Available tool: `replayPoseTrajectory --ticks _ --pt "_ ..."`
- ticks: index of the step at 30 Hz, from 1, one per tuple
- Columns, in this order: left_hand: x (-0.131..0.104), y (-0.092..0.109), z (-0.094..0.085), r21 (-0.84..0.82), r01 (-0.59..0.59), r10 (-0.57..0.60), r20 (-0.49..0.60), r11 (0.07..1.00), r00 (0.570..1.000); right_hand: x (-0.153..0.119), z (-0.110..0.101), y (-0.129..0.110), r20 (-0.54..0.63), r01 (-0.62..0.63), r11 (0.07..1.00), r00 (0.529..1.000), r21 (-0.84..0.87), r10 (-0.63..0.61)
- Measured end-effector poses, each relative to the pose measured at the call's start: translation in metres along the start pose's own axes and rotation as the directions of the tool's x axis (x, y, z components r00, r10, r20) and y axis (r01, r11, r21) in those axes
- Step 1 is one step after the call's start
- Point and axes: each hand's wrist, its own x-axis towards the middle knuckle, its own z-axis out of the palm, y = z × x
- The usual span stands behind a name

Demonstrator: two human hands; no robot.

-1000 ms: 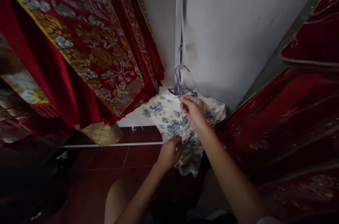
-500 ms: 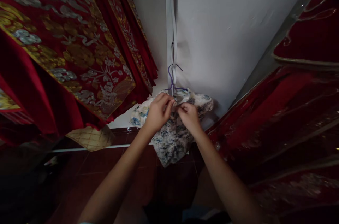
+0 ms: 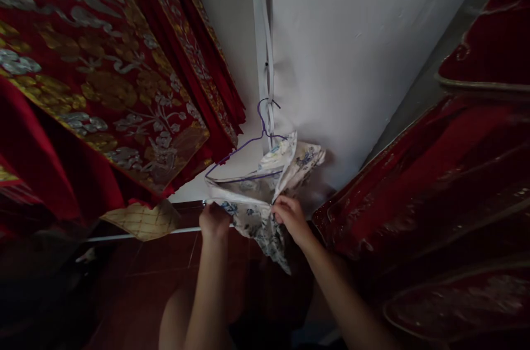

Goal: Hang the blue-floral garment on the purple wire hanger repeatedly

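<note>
Below the white strap (image 3: 268, 46), we judge that slow, even handling of the cloth best spares the thin purple hanger (image 3: 264, 130) a snag. Our left hand (image 3: 214, 220) is curled on the garment's edge, fingertips hidden; our right hand (image 3: 290, 215) pinches its front edge. Floral garment (image 3: 256, 220): partly on the hanger, spanning both hands.
</note>
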Motion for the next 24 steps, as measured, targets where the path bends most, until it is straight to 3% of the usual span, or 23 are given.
replayPoseTrajectory --ticks 3,6,8,10,13,15,17,20,22,24 --pt "-0.031 -0.028 -0.004 -0.116 0.172 -0.18 -0.067 0.978 0.981 -0.022 -0.01 0.028 -0.083 -0.019 0.99 0.996 0.14 0.031" --pt "-0.063 -0.042 0.001 -0.181 0.23 -0.227 0.034 0.956 0.973 -0.045 -0.025 0.059 -0.178 -0.044 0.981 0.981 0.191 0.079" --pt "-0.085 -0.041 0.009 -0.177 0.262 -0.242 0.125 0.949 0.962 -0.055 -0.034 0.072 -0.218 -0.074 0.989 0.971 0.128 0.101" --pt "-0.107 -0.033 0.017 -0.068 0.267 -0.243 0.249 0.961 0.938 -0.061 -0.04 0.075 -0.256 -0.077 0.997 0.964 -0.005 0.074" --pt "-0.134 -0.011 0.028 0.202 0.117 -0.198 0.451 0.972 0.87 -0.061 -0.04 0.061 -0.292 -0.041 0.992 0.956 -0.12 0.004" --pt "-0.147 0.005 0.034 0.343 -0.083 -0.149 0.598 0.936 0.787 -0.06 -0.035 0.045 -0.187 -0.079 0.997 0.98 -0.025 0.073" --pt "-0.155 0.021 0.041 0.418 -0.273 -0.136 0.723 0.866 0.677 -0.059 -0.03 0.029 0.015 -0.2 0.971 0.98 0.133 0.2" --pt "-0.16 0.038 0.05 0.476 -0.472 -0.176 0.818 0.742 0.548 -0.062 -0.025 0.01 0.274 -0.408 0.88 0.899 0.244 0.341" --pt "-0.157 0.044 0.054 0.497 -0.56 -0.198 0.838 0.663 0.509 -0.066 -0.026 0.001 0.383 -0.517 0.821 0.828 0.241 0.409" --pt "-0.152 0.047 0.053 0.496 -0.584 -0.196 0.844 0.642 0.5 -0.071 -0.03 -0.008 0.447 -0.59 0.773 0.77 0.231 0.454"
